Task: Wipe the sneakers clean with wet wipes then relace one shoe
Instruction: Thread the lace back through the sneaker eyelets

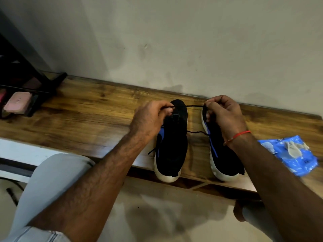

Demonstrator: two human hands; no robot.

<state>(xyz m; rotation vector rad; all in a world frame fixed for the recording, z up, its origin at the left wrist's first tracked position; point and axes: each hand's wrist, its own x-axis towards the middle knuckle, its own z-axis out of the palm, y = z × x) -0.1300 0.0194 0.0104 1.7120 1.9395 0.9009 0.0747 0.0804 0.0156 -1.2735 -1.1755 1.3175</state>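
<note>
already we seem to be in the lacing part of the job. our left hand (153, 116) pinches one stretch of the black lace (194, 106) over the toe end of the left sneaker (172, 145), and our right hand (222, 116) pinches the other stretch just above the far end of the right sneaker (225, 159); the lace runs taut between the two hands, across the gap between the shoes. another stretch of lace (197, 132) crosses that gap lower down, and a loose tail (152, 151) hangs off the left side of the left sneaker.

both sneakers stand side by side on the wooden tabletop (87, 116), toes toward the far wall, heels just over the near edge. their white soles look fairly clean from here, so we judge the wiping to be done or nearly so, though the far sides are hidden. the blue wet wipes pack (293, 158) lies at the right, near the right sneaker, with what looks like a used wipe (295, 148) on top of it.

what remains, we think, is threading the lace through the eyelets of the left sneaker and tying it; how many eyelets are already threaded we cannot tell, since our left hand covers them.
</note>
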